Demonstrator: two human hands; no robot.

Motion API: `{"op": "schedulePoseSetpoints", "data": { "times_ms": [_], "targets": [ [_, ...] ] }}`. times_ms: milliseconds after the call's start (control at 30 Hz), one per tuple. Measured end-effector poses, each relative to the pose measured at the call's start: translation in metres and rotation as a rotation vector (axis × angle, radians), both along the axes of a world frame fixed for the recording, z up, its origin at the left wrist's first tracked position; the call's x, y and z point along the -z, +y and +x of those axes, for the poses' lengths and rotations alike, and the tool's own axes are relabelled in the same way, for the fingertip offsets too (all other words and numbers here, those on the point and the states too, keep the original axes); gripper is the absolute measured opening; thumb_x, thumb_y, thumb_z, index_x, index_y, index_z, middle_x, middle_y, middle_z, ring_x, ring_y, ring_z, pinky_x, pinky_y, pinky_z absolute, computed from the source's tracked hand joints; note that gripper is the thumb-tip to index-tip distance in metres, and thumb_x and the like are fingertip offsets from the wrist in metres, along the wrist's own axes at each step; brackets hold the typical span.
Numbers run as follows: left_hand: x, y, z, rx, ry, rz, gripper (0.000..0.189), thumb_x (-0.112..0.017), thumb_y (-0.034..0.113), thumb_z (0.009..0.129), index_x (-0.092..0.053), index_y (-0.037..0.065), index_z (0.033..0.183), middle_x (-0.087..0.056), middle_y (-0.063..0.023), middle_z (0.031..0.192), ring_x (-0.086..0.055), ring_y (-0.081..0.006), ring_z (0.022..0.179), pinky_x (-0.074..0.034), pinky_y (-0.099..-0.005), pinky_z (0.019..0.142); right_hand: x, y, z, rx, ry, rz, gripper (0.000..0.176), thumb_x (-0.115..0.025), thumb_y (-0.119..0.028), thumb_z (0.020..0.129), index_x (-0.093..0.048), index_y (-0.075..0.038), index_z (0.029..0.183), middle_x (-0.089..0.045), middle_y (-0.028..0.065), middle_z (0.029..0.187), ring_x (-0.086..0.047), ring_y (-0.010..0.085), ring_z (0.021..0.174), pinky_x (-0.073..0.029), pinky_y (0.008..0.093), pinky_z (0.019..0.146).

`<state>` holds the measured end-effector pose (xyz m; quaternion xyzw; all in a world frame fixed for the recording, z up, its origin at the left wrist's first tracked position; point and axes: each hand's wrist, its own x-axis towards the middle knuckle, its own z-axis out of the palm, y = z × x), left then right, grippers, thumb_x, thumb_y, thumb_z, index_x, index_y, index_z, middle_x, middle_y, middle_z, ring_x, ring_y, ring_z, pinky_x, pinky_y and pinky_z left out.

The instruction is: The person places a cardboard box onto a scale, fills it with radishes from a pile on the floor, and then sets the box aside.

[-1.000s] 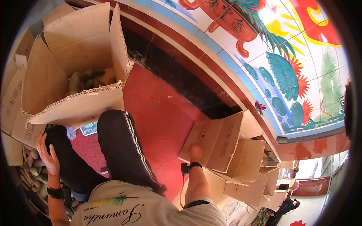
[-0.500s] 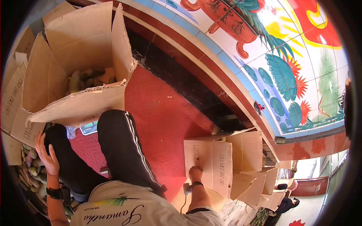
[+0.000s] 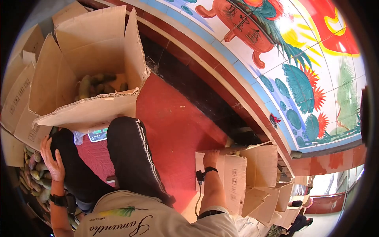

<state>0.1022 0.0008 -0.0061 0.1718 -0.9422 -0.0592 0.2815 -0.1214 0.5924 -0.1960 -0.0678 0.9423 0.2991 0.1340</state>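
Note:
My left hand point(image 3: 53, 162) is open, its fingers stretched out beside my left knee, with nothing in it. My right hand point(image 3: 211, 158) is at the upper edge of a cardboard box point(image 3: 227, 173) on the right; its fingers are too small and partly hidden to tell if they grip the edge. Ahead stands a larger open cardboard box point(image 3: 90, 112) with several long green-brown vegetables point(image 3: 94, 83) at its bottom. A heap of similar vegetables point(image 3: 37, 170) lies beside my left arm. Between my legs and the large box, a device with a lit display point(image 3: 98, 135) is partly covered.
Red floor point(image 3: 166, 126) stretches between the two boxes. More cardboard boxes point(image 3: 262, 201) stand at the right, others point(image 3: 17, 94) at the far left. A tiled wall with a painted mural point(image 3: 300, 91) runs along the back. Another person point(image 3: 300, 223) is partly visible at the far right.
My right hand has moved up from the side of the right box to its upper edge. My left hand stays beside the knee. The view has shifted slightly.

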Motion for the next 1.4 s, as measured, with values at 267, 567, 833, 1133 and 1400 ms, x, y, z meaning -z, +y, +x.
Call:
{"op": "schedulePoseSetpoints", "data": {
  "times_ms": [267,567,833,1133,1400],
  "targets": [
    [0.001,-0.001,-0.002,0.005,0.013,0.028,0.034,-0.043,0.010,0.088,-0.046,-0.001,0.119,-0.045,-0.0172,0.126,-0.039,-0.0344,0.119,-0.026,-0.0433,0.101,-0.004,-0.007,0.048,-0.066,0.173,0.034,0.024,-0.048,-0.020,0.079,-0.066,-0.008,0.091,-0.057,0.0114,0.110,-0.047,0.0248,0.108,-0.035,0.0409,0.085],
    [0.001,-0.002,-0.003,0.057,0.042,0.092,0.034,-0.042,0.009,0.088,-0.045,-0.001,0.120,-0.044,-0.0177,0.127,-0.038,-0.0348,0.120,-0.026,-0.0441,0.102,0.001,-0.004,0.148,0.067,-0.270,-0.070,0.018,-0.052,-0.018,0.077,-0.069,-0.013,0.083,-0.066,0.0092,0.087,-0.063,0.0258,0.083,-0.047,0.0396,0.067],
    [0.001,-0.003,0.000,0.053,0.066,0.125,0.034,-0.043,0.008,0.088,-0.045,-0.002,0.120,-0.044,-0.0176,0.127,-0.038,-0.0342,0.120,-0.026,-0.0429,0.102,-0.016,-0.009,0.174,0.319,-0.554,-0.043,0.024,-0.049,-0.020,0.082,-0.069,-0.013,0.094,-0.066,0.0101,0.097,-0.064,0.0249,0.091,-0.051,0.0385,0.071],
    [0.000,-0.001,0.002,0.040,0.088,0.088,0.033,-0.043,0.007,0.087,-0.047,-0.002,0.119,-0.046,-0.0176,0.125,-0.039,-0.0338,0.119,-0.027,-0.0426,0.101,0.045,0.045,0.126,0.260,-0.304,-0.092,0.018,-0.056,-0.025,0.080,-0.069,-0.016,0.087,-0.067,0.0059,0.089,-0.064,0.0254,0.085,-0.049,0.0430,0.060],
    [-0.002,0.004,-0.006,0.039,0.051,0.043,0.032,-0.043,0.007,0.087,-0.047,-0.002,0.118,-0.046,-0.0181,0.124,-0.040,-0.0342,0.118,-0.028,-0.0427,0.100,-0.018,0.032,0.048,0.245,-0.067,0.033,0.027,-0.047,-0.025,0.084,-0.066,-0.013,0.099,-0.061,0.0093,0.107,-0.053,0.0281,0.108,-0.036,0.0449,0.091]
  ]
}}
